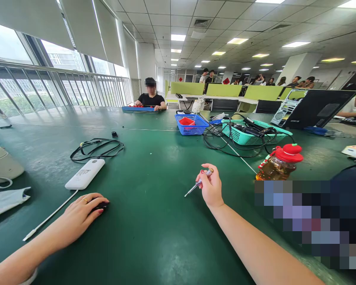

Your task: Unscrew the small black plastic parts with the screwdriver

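Observation:
My left hand (84, 213) rests low over the green table (154, 229) at the left, its fingers curled round a small black object (102, 205) that shows only in part. In my right hand (210, 185), right of the middle, is a thin screwdriver (192, 189), pinched near its handle, with the metal tip pointing down and left above the table. Just beyond my left hand lies a white power bank (85, 174) with a white cable (52, 215). A looped black cable (97, 149) lies behind it.
A blue basket (191, 130) and a green basket (246, 137) with black cables stand ahead. At the right are a red-lidded bottle (275, 168) and a black monitor (320, 107). A person sits across the table behind a blue tray (139, 108). A mask (6, 201) lies far left.

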{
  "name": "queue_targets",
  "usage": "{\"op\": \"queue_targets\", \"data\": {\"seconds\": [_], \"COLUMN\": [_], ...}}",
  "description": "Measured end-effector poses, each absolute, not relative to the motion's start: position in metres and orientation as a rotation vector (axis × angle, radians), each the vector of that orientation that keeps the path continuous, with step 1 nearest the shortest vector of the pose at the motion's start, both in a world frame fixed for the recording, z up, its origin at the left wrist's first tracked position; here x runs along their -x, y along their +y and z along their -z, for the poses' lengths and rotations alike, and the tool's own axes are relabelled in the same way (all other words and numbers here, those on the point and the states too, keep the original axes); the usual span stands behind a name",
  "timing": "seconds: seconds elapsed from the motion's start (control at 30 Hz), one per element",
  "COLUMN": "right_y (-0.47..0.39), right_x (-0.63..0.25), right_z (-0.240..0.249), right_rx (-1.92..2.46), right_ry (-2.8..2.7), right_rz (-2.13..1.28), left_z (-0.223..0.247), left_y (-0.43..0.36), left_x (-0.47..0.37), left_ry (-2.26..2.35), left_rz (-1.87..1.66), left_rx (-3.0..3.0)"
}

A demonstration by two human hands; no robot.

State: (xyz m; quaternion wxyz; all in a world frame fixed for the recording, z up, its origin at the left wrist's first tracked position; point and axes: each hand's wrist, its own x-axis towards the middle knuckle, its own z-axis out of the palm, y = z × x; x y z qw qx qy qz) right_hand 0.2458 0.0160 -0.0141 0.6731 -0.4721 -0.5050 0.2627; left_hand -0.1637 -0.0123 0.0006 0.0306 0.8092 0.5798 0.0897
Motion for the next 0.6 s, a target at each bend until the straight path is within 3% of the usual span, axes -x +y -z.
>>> {"op": "queue_targets", "data": {"seconds": [0.1, 0.33, 0.6], "right_y": [0.015, 0.013, 0.013], "right_x": [-0.245, -0.244, -0.243], "right_z": [0.015, 0.014, 0.016], "right_rx": [1.079, 1.103, 1.141], "right_ry": [-1.146, -1.164, -1.185], "right_rz": [-0.591, -0.598, -0.612], "left_z": [-0.003, -0.008, -0.008], "left_y": [-0.018, -0.033, -0.035], "left_x": [0.176, 0.173, 0.175], "left_ry": [1.893, 2.081, 2.191], "left_rz": [-0.291, -0.737, -0.855], "left_rx": [-2.450, -2.284, -2.109]}}
